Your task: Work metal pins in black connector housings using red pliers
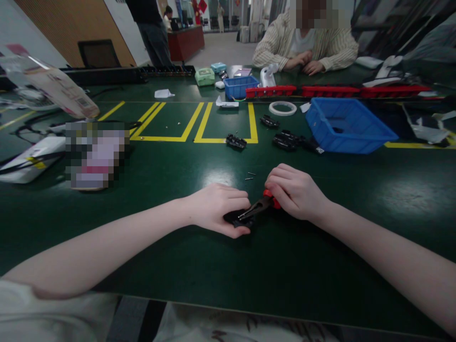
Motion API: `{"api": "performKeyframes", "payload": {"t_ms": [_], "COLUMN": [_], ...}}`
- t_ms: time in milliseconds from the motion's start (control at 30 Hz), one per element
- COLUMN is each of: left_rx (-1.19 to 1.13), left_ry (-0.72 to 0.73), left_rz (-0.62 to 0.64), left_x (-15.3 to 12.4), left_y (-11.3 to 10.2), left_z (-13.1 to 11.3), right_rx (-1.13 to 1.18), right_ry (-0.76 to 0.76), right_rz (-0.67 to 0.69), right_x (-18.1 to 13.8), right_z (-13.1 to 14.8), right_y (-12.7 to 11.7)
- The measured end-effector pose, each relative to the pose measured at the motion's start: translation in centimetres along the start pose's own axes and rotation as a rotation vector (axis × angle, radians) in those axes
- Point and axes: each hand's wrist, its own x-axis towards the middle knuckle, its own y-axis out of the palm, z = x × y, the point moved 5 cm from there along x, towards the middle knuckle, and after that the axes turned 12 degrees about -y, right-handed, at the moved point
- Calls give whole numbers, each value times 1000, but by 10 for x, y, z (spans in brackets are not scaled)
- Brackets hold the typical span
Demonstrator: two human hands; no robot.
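Note:
My left hand [217,209] is closed around a small black part [235,219], thumb below and fingers above; much of the part is hidden. My right hand [297,192] grips red-handled pliers [261,204], whose long dark jaws reach left onto the black part. A thin, shiny pin seems to sit at the jaw tips, too small to be sure. Just beyond my hands, two thin metal pins [250,176] lie on the green table [160,266]. Farther off are more black parts, one [235,141] near the yellow tape and a cluster [287,140] to its right.
A large blue bin [351,126] stands at the right, with a white tape roll [282,109] beside it. Red strips [331,91] run across the back. A phone-like object [99,159] and a bottle [60,85] are at the left. Another person [306,42] sits opposite.

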Motion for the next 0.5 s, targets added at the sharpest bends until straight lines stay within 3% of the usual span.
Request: {"api": "performKeyframes", "payload": {"t_ms": [500], "left_rx": [-93], "left_ry": [-50], "left_rz": [83], "left_x": [1], "left_y": [1], "left_z": [0], "right_rx": [-96], "right_ry": [-9], "right_rz": [28], "right_x": [0], "right_z": [8], "right_y": [-2]}}
